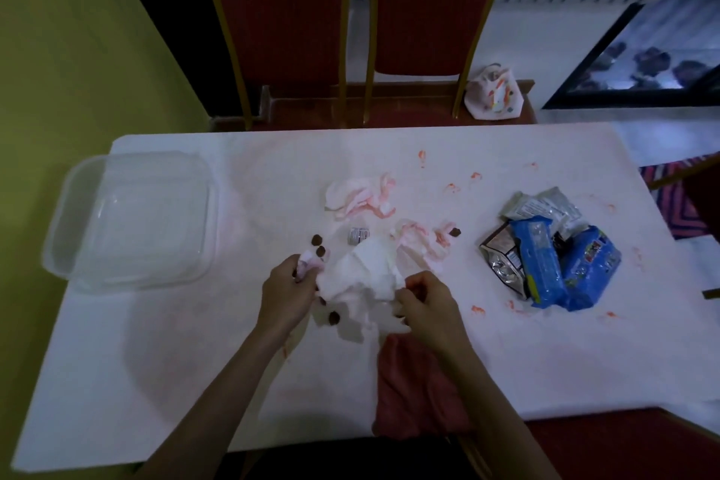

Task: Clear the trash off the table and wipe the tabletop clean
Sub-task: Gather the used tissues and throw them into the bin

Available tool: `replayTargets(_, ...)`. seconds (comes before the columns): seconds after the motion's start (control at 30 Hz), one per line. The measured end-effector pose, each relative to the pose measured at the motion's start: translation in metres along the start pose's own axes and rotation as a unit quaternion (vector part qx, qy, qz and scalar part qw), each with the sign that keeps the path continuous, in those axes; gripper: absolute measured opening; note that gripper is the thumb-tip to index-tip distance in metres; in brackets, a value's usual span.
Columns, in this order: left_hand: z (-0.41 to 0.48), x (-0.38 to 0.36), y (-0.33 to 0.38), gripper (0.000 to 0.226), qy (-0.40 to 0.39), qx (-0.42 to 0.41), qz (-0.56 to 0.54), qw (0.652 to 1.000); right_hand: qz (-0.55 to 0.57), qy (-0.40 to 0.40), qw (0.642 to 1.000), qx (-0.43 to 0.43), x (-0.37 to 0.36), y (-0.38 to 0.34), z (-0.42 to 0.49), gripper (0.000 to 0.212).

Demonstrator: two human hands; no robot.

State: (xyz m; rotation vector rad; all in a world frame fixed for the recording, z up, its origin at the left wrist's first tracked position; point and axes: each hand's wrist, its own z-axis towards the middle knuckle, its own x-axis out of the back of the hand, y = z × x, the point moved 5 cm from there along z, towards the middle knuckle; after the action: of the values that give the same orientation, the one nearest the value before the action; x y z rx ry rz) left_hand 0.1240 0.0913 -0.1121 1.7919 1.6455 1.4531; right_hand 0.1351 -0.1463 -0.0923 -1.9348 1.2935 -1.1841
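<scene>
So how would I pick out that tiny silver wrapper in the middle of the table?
Start at the white table and find the white tissue held by the left hand and right hand. Just beyond it, before the pink-stained tissues, lies the wrapper. It is small, shiny and printed, alone among soft paper, far from the big packets on the right.

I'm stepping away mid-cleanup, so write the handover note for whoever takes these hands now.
Left hand grips a pink-stained wad at the white tissue's left edge; right hand pinches its right side.
On the table: stained tissues, brown bits, small wrapper, snack packets, red smears. Clear container at left; red cloth at the near edge.
Done: nothing visibly cleared.
Left: gather all trash, then wipe the smears.
</scene>
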Motion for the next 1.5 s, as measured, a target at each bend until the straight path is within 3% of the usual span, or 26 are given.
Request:
replayTargets(0.1, -0.005, -0.010, 0.017, 0.018, -0.047, -0.012, -0.058, 0.997, 0.019, 0.015, 1.000, 0.009, 0.001, -0.011, 0.000, 0.010)
replayTargets(0.23, -0.009, -0.035, 0.032, 0.024, -0.167, -0.006, -0.122, 0.978, -0.089, -0.048, 0.990, 0.095, -0.018, -0.034, 0.001, 0.013)
replayTargets(0.3, -0.013, -0.045, 0.035, 0.027, -0.191, -0.023, -0.081, 0.978, -0.163, -0.087, 0.970, 0.156, -0.029, -0.042, 0.005, 0.011)
replayTargets(0.37, -0.010, -0.046, 0.034, 0.026, -0.165, -0.039, -0.038, 0.985, -0.216, -0.079, 0.958, 0.171, -0.026, -0.045, 0.018, 0.016)
replayTargets(0.53, -0.003, -0.035, 0.033, 0.022, -0.104, -0.033, -0.033, 0.993, -0.213, 0.060, 0.973, 0.069, 0.014, -0.038, 0.075, 0.045)
replayTargets(0.67, -0.003, -0.035, 0.034, 0.021, -0.096, -0.040, -0.031, 0.994, -0.298, 0.026, 0.954, -0.001, 0.012, -0.017, 0.094, 0.044)
replayTargets(0.77, -0.005, -0.037, 0.035, 0.023, -0.092, -0.033, -0.030, 0.995, -0.304, 0.006, 0.952, 0.028, 0.002, -0.008, 0.088, 0.018)
replayTargets(0.9, -0.008, -0.044, 0.035, 0.021, -0.100, -0.020, -0.053, 0.993, -0.186, 0.004, 0.980, 0.068, -0.009, -0.024, 0.059, 0.013)
replayTargets(1.1, -0.011, -0.050, 0.045, 0.013, -0.112, -0.013, -0.092, 0.989, -0.144, -0.098, 0.980, 0.100, -0.025, -0.044, 0.028, 0.021)
replayTargets(1.2, -0.011, -0.046, 0.046, 0.014, -0.108, -0.007, -0.102, 0.989, -0.156, -0.088, 0.979, 0.097, -0.013, -0.046, 0.043, 0.020)
replayTargets(1.3, -0.009, -0.037, 0.042, 0.032, -0.083, 0.014, -0.126, 0.988, -0.168, -0.055, 0.979, 0.099, -0.003, -0.056, 0.067, 0.024)
replayTargets(1.5, -0.011, -0.029, 0.037, 0.018, -0.063, 0.048, -0.162, 0.984, -0.279, -0.034, 0.948, 0.151, -0.036, -0.076, 0.150, 0.046)
